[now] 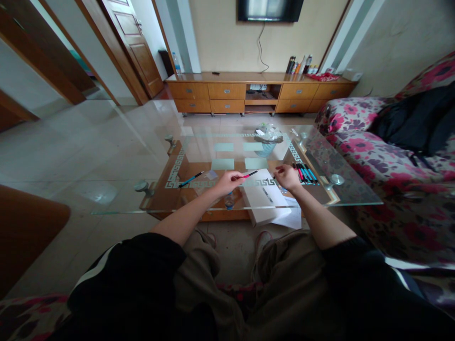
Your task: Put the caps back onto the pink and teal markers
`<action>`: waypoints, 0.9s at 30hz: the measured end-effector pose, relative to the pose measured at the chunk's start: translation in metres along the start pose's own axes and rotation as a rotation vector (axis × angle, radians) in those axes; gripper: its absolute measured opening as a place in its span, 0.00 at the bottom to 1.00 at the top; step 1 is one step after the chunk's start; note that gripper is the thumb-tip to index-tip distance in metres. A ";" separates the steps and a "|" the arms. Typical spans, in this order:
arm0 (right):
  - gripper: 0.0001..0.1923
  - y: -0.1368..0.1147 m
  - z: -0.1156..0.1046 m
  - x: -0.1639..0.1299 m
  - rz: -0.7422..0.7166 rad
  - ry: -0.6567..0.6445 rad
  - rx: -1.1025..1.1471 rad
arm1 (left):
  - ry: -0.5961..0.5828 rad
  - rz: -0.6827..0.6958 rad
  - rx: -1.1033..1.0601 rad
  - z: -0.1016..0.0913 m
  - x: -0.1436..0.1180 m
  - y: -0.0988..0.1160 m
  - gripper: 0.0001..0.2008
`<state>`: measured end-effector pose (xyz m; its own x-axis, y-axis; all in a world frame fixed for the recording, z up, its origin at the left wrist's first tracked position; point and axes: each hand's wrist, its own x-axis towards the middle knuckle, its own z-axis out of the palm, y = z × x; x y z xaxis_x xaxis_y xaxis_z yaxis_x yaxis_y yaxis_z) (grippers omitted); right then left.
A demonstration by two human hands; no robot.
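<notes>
Left hand [229, 182] clamped on red pen [250, 174], its long axis running right and away toward right hand [287, 176] | right hand loosely curled, holding nothing visible, just left of pen row [304, 174] | white box [263, 196] between hands | glass bench [124, 156] | tiled floor, sofa [373, 156] right, cabinet [259, 92] beyond.

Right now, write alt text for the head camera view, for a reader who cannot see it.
A seated person's left hand holds a red pen over a glass coffee table, while the right hand rests beside a row of coloured pens. White paper lies between the hands and a blue pen to the left; a floral sofa stands on the right.
</notes>
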<state>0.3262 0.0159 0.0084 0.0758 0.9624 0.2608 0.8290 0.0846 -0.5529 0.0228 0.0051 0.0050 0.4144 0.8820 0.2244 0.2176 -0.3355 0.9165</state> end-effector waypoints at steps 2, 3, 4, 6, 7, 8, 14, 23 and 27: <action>0.14 0.003 0.003 0.000 0.009 -0.044 -0.022 | -0.002 -0.005 0.001 0.000 0.000 0.002 0.18; 0.12 0.004 0.004 0.000 0.018 -0.056 -0.016 | -0.004 -0.008 0.001 0.000 -0.001 0.003 0.18; 0.11 0.006 0.005 0.001 0.023 -0.058 0.002 | -0.007 -0.011 -0.001 0.000 -0.001 0.004 0.19; 0.10 0.007 0.006 0.003 0.027 -0.029 0.080 | -0.010 -0.012 -0.008 0.000 -0.001 0.005 0.19; 0.11 0.007 0.007 0.004 0.036 -0.006 0.148 | -0.008 -0.011 -0.010 0.000 -0.002 0.005 0.19; 0.12 0.007 0.008 0.005 0.051 0.014 0.236 | -0.005 -0.009 -0.011 0.000 -0.002 0.005 0.19; 0.20 -0.002 0.014 0.006 0.106 -0.022 0.699 | -0.009 -0.011 -0.002 -0.001 -0.001 0.006 0.19; 0.28 -0.009 0.017 0.005 0.088 -0.089 0.727 | -0.023 -0.006 -0.008 -0.002 0.000 0.007 0.20; 0.30 -0.015 0.013 0.003 0.063 -0.100 0.733 | -0.013 -0.001 -0.010 -0.001 -0.001 0.007 0.20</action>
<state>0.3073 0.0204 0.0070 0.0312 0.9870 0.1575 0.2396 0.1456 -0.9599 0.0232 0.0023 0.0116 0.4259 0.8780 0.2187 0.2094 -0.3308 0.9202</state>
